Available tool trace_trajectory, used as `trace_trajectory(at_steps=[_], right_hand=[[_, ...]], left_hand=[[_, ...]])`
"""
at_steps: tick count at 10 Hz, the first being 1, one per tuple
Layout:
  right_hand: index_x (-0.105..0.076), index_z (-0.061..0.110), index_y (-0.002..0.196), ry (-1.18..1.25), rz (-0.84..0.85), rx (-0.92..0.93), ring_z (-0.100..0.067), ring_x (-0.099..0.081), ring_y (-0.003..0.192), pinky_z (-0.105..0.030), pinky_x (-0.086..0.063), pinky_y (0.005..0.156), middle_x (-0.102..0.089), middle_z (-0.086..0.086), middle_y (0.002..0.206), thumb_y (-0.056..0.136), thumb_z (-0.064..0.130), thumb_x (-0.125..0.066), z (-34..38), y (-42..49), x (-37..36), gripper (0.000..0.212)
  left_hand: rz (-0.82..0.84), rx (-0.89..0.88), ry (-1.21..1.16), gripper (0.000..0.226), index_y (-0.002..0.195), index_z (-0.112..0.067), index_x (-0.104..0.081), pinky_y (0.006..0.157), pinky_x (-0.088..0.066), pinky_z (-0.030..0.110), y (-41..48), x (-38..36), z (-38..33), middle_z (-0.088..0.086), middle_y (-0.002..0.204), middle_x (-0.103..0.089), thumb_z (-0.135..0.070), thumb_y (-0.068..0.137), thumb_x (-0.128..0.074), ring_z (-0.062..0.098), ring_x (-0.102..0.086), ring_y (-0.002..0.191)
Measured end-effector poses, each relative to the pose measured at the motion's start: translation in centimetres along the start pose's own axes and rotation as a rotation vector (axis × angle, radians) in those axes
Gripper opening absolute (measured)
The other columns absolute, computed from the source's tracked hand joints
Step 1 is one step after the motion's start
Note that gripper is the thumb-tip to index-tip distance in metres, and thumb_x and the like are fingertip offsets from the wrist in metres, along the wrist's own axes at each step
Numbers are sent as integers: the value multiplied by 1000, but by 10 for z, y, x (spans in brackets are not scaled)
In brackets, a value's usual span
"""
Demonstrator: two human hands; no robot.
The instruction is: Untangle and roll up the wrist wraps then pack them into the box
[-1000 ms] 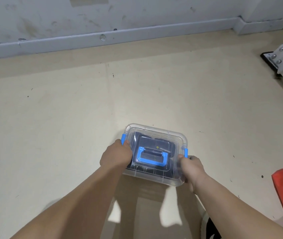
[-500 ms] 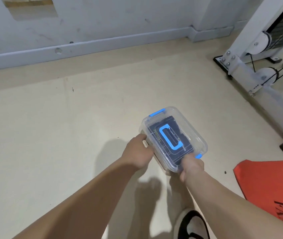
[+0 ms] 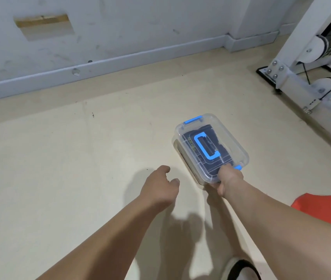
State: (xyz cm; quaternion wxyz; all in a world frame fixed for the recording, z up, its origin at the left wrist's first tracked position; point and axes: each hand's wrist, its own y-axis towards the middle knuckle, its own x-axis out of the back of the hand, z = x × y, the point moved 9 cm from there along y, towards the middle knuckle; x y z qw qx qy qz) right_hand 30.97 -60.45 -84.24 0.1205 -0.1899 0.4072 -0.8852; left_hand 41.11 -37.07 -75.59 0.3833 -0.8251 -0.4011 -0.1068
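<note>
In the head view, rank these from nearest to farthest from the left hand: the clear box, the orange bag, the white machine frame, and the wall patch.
From the left hand:
1. Clear box, just to its right, gripped by the right hand.
2. Orange bag, far right edge, lower.
3. Wall patch and white machine frame, upper left and upper right: too close to call.

Single head-worn view, looking forward and steeply down at the floor.

The wide-angle camera sits above both forearms, which enter from the bottom edge. The box point(image 3: 211, 147) lies right of centre, fairly near, within arm's reach. The wall point(image 3: 140, 23) and its skirting cross the top of the frame; a white machine frame point(image 3: 293, 77) fills the upper right. No second view shares the scene.
</note>
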Motion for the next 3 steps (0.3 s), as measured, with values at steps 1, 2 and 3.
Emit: trace_trajectory(at_steps=[1,2,3], right_hand=[[-47,20,140,-4,-42,-10,-27,-75,94,-47,-66,83,-70,-7,114,107,40,-49,0,0,0,38],[-51,17,137,-48,-43,18,-28,-72,99,-46,-61,94,-70,-6,111,105,57,-38,-4,1,4,52],[-55,14,125,-57,-42,-36,-29,-65,105,-44,-49,106,-68,-4,111,102,69,-21,-27,-7,3,68]], left_hand=[[-25,0,14,56,159,-20,-39,110,-45,35,3,13,6,3,153,-50,-32,106,-55,24,-56,132],[-28,-4,24,56,159,-20,-39,109,-44,33,1,16,8,5,155,-49,-32,106,-54,24,-55,134],[-16,-44,35,57,160,-19,-37,115,-42,37,-4,16,1,4,159,-46,-32,107,-53,24,-50,141]])
